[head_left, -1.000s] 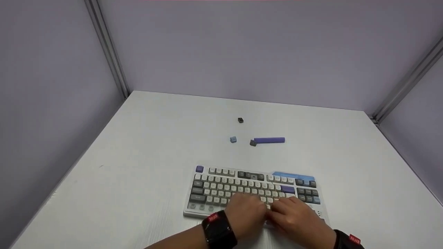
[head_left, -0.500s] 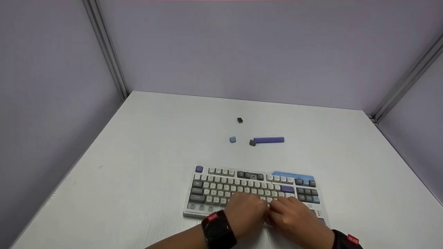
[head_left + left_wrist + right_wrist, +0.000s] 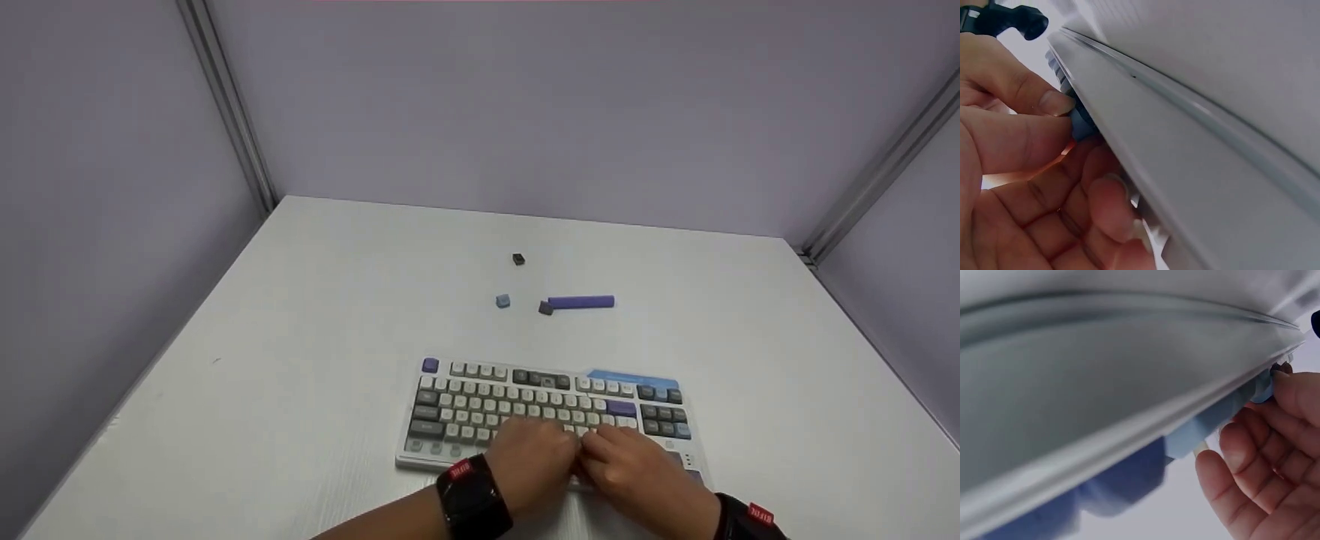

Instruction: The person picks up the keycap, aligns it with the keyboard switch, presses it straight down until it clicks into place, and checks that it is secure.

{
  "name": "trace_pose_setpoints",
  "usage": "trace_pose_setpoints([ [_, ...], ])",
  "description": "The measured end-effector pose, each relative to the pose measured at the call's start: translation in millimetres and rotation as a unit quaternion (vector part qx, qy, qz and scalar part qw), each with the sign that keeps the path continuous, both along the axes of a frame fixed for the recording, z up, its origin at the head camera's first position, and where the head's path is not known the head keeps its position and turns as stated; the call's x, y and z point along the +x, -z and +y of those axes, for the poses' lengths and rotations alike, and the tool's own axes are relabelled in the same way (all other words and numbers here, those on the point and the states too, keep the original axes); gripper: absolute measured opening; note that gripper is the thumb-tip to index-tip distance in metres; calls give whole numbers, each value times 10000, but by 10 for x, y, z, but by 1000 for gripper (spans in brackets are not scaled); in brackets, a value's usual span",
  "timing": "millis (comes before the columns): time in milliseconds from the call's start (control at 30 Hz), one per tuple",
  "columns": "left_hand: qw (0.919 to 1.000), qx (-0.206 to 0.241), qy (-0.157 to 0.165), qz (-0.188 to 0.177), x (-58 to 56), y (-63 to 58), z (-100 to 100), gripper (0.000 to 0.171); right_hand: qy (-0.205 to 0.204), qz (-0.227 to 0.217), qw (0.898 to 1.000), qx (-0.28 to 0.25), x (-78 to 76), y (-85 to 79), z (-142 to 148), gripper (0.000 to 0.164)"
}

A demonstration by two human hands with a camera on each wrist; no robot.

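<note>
A white keyboard [image 3: 450,393] with cream, grey, purple and blue keycaps lies near the front of the table. My left hand [image 3: 531,461] and right hand [image 3: 634,472] meet at its near edge, over the bottom row. Between their thumbs in the left wrist view is a small blue keycap [image 3: 1081,125] at the keyboard's rim, pinched by both hands. A blue keycap [image 3: 1264,387] shows under the right thumb in the right wrist view. The other fingers of each hand curl over the keys. In the head view, my hands hide the keycap and part of the lower rows.
Beyond the keyboard on the white table [image 3: 337,300] lie a long purple keycap [image 3: 581,302], a grey keycap [image 3: 546,308] touching its left end, a light blue keycap [image 3: 503,301] and a dark keycap [image 3: 519,259]. Pale panels [image 3: 525,112] enclose the back and sides.
</note>
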State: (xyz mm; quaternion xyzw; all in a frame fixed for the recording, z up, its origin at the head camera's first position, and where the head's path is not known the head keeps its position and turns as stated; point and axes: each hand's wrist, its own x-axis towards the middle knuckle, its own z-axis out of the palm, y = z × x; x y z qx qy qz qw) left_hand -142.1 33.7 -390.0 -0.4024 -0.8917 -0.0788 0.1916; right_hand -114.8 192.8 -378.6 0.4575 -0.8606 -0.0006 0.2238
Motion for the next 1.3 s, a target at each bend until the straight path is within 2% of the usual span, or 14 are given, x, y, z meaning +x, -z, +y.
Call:
trace_pose_setpoints([
  [200, 9999, -69, -49, 134, 15, -11, -6, 17, -45, -181, 9998, -10, -23, 50, 15, 22],
  [400, 9997, -123, 27, -220, 2, -40, -9, 15, -56, -255, 9997, -19, -17, 38, 11, 18],
  [567, 9986, -130, 0, -512, -16, -30, -11, 14, -240, -161, 9992, -267, -13, -18, -23, 9],
  [700, 9984, -94, -85, -559, -19, -31, -10, 14, -281, -143, 9986, -424, -23, -13, -18, 5],
  [867, 9987, -108, -168, -477, -10, -23, -15, 14, -333, -135, 9989, -311, -44, -8, -14, 4],
  [967, 9987, -77, -144, -487, -4, -14, -19, 14, -492, -269, 9980, -287, -71, 5, 11, 5],
  [1133, 9975, 14, -109, -701, -7, -9, -10, 17, -712, -700, 9939, -475, -116, 28, 80, 7],
  [1300, 9967, -17, -139, -797, -24, -45, -5, 16, -828, -791, 9905, -762, -133, 26, 80, 9],
])
